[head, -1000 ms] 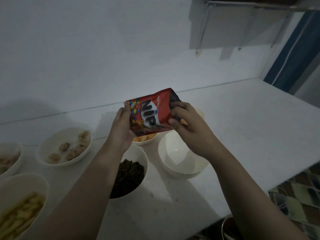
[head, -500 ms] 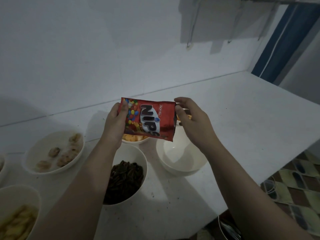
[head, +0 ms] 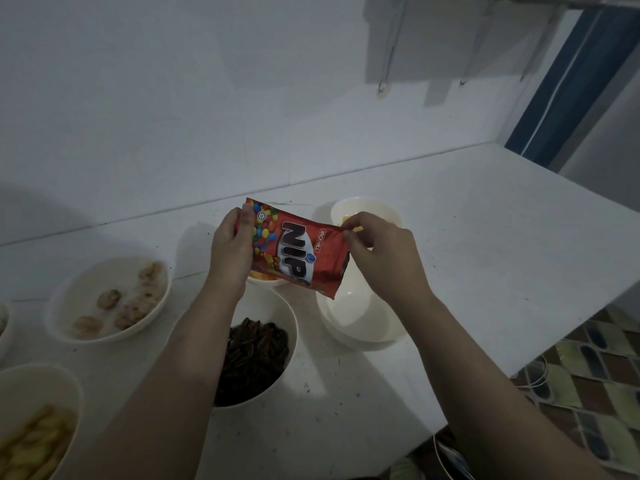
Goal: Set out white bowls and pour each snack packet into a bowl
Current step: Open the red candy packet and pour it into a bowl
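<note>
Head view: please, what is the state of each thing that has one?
Red packet: held in the air, looks unopened.
Left hand: grips one end.
Right hand: fingers pinch a corner.
Empty bowl: nothing inside.
Dark snack bowl: filled.

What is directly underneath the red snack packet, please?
Under the red snack packet sits an empty white bowl, plus a bowl of orange snacks, mostly covered by the packet and the left hand.

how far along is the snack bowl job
Mostly done: the bowl of dark sticks, the bowl of pale pieces and others are filled. In hand: left hand and right hand grip the unopened Nips packet. Left: pouring it into the empty bowl.
</note>
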Action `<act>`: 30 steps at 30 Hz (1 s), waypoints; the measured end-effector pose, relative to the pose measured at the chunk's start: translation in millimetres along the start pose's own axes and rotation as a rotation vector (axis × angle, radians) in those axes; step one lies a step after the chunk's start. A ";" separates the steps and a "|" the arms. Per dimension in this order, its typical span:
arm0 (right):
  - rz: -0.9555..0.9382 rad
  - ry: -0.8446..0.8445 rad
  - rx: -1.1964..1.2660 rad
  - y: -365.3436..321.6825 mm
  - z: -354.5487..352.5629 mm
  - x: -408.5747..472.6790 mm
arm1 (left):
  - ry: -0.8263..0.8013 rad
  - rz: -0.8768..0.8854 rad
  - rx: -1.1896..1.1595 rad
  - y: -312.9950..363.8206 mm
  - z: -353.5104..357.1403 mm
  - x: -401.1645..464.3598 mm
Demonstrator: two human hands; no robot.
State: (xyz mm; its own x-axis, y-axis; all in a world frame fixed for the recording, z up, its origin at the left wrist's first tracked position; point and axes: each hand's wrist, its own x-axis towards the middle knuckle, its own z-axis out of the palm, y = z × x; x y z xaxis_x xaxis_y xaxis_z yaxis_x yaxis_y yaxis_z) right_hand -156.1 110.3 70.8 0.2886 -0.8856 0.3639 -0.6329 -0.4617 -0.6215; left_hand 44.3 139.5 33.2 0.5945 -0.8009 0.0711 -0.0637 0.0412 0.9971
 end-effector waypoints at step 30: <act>0.080 0.038 0.000 8.4 -13.6 -10.0 | -0.037 0.150 0.094 20.7 16.1 4.2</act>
State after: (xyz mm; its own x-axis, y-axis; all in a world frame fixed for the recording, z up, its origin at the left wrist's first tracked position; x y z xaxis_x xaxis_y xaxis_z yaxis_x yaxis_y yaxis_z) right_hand -174.0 116.1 71.4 0.2097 -0.9169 0.3396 -0.6529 -0.3899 -0.6494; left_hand 32.6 127.4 53.7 0.5432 -0.8113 0.2163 -0.2251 0.1074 0.9684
